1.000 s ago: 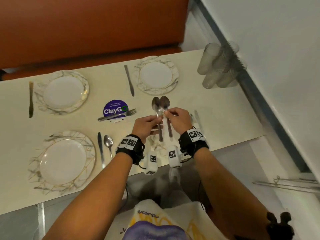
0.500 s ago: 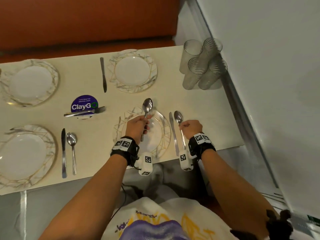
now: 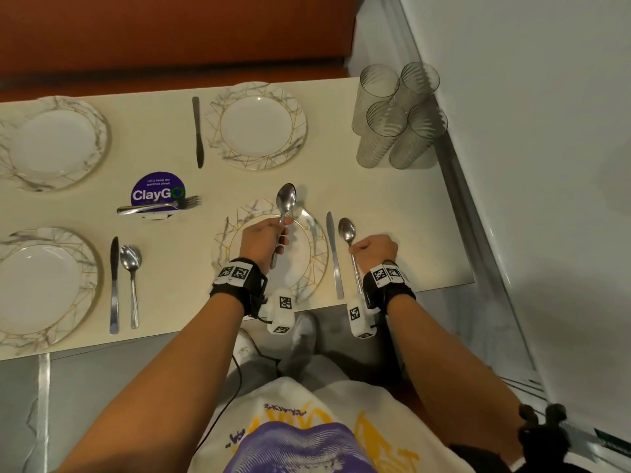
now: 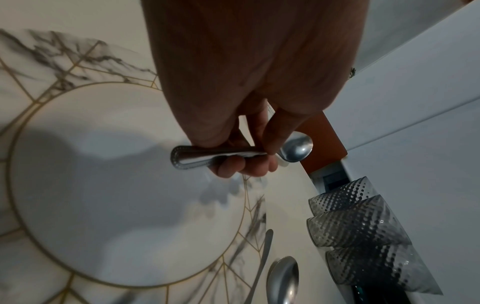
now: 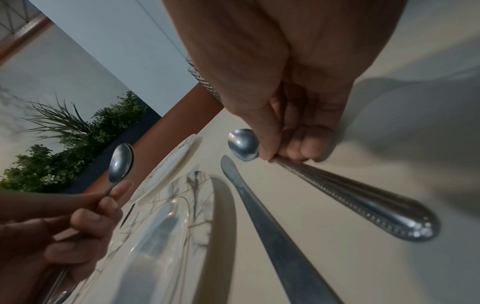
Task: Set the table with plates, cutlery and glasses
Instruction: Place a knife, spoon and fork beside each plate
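Note:
My left hand (image 3: pixel 273 235) grips a steel spoon (image 3: pixel 286 199) by its handle, held above the near right marble-rimmed plate (image 3: pixel 307 268). The left wrist view shows the fingers curled round that spoon (image 4: pixel 233 154) over the plate (image 4: pixel 103 185). My right hand (image 3: pixel 362 249) pinches a second spoon (image 3: pixel 347 230) just right of the knife (image 3: pixel 333 254) beside that plate. In the right wrist view this spoon (image 5: pixel 350 195) lies parallel to the knife (image 5: pixel 272 226), low at the table; contact is unclear.
Several ribbed glasses (image 3: pixel 396 117) cluster at the far right corner by the wall. Other plates sit far right (image 3: pixel 259 126), far left (image 3: pixel 51 141) and near left (image 3: pixel 44 285), the last with knife (image 3: pixel 114 285) and spoon (image 3: pixel 130 268). Forks (image 3: pixel 160 206) lie on a purple sticker.
A second ago both hands held the two spoons together over the near right plate. The right hand has since carried its spoon right and down beside the knife; the left stays over the plate.

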A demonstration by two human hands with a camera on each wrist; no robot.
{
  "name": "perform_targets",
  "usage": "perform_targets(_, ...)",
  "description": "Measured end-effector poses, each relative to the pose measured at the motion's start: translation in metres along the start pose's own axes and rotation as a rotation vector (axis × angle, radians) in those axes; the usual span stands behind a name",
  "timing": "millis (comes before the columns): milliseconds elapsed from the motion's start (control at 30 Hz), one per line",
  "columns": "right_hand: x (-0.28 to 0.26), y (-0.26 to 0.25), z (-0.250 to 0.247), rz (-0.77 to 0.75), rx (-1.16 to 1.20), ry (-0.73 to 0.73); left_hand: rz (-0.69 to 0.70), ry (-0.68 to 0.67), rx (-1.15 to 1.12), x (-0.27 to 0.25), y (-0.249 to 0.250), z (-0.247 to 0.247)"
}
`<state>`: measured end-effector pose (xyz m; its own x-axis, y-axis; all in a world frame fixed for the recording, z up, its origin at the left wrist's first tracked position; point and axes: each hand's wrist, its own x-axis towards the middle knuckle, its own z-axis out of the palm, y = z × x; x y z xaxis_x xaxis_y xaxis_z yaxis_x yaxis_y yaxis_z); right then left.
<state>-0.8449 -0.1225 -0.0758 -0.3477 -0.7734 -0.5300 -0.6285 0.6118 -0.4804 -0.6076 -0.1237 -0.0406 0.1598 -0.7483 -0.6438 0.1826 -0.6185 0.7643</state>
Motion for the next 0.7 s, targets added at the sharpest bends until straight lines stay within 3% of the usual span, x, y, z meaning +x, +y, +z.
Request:
perform_targets(500,-0.009,-0.002,-0.004,-0.038,-0.019,0.027,0.012,-0.001,0.006,-0.004,-0.002,-0.01)
perform_targets(700,-0.015,-0.03,-0.011,-0.21,0.136,0.105,0.061,-0.051,0.047,-0.006,0.003,-0.014)
